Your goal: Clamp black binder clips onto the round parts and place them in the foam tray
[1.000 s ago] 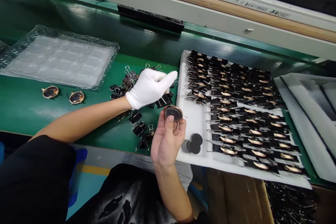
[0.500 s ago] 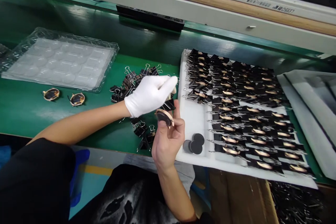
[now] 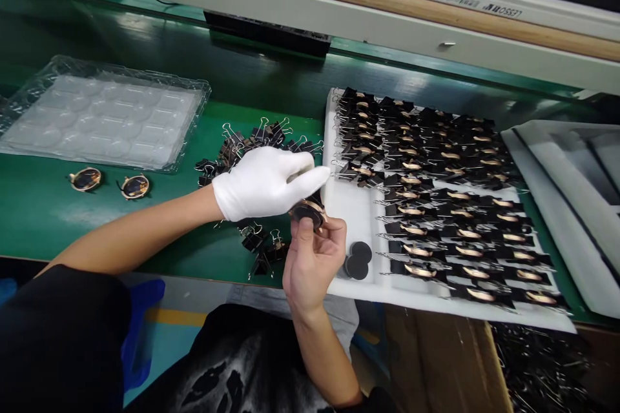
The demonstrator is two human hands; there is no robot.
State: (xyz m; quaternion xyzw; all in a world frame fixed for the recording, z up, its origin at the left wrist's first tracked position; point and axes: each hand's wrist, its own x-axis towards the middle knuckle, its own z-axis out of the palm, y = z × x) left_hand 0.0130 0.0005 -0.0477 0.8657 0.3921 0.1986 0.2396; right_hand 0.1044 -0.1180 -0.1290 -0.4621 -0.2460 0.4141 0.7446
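My bare right hand pinches a round gold-rimmed piece with a dark disc facing its thumb. Over that piece's upper edge, my gloved left hand has its fingers closed on a black binder clip, mostly hidden behind the white glove. Whether the clip grips the rim I cannot tell. Behind and below the glove spreads a pile of black binder clips. Dark round discs lie on the white foam tray right of my right hand.
Rows of clipped gold-rimmed pieces fill much of the tray. Left on the green table lie two gold-rimmed round pieces and a clear plastic blister tray. White foam sheets lean at the right; a pale beam crosses behind.
The binder clip has come down against the round piece's upper edge, with the left glove lower over it. The round piece has turned its dark face more towards me. The view has shifted slightly.
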